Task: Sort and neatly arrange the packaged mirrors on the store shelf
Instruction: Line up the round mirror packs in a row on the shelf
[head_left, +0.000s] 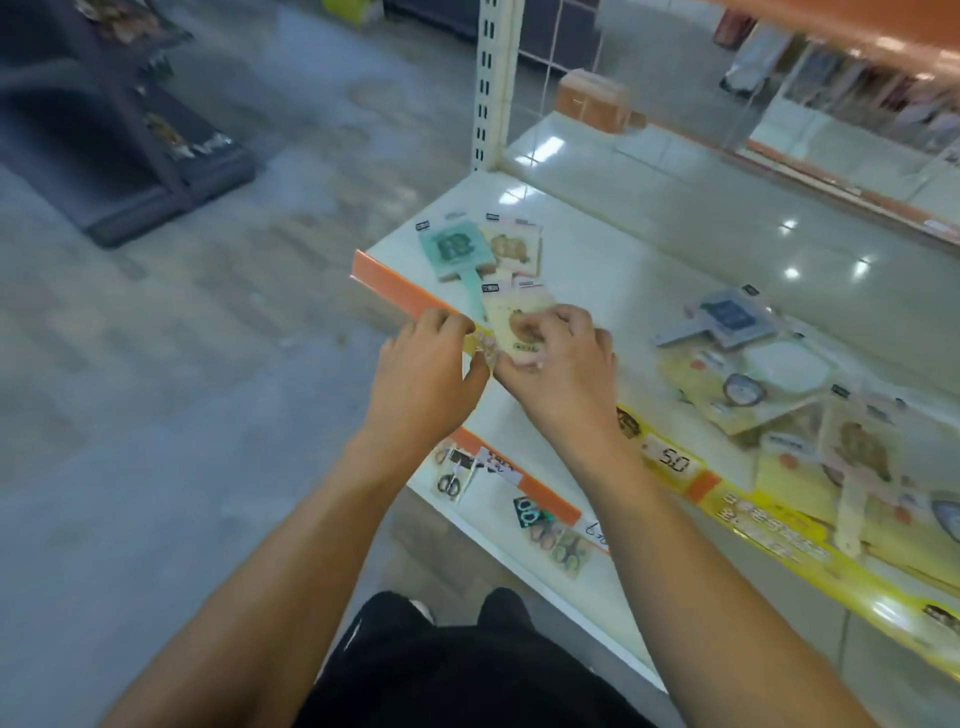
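Observation:
On the white shelf (597, 249), near its front left corner, lies a cream packaged mirror (514, 312) with a brown animal picture. My right hand (556, 364) grips its lower part, fingers curled over it. My left hand (426, 364) pinches its lower left edge at the shelf's front lip. Behind it lie a teal packaged hand mirror (449, 249) and a beige packaged mirror (511, 247), side by side. A loose heap of several packaged mirrors (753, 374) lies on the shelf to the right, with a grey-blue one (722, 317) on top.
An orange and yellow price strip (670, 462) runs along the shelf's front edge. Packaged scissors (452, 478) hang below it. A white shelf upright (488, 83) stands at the back left. The grey floor (208, 364) lies to the left, with a dark display stand (119, 130) on it.

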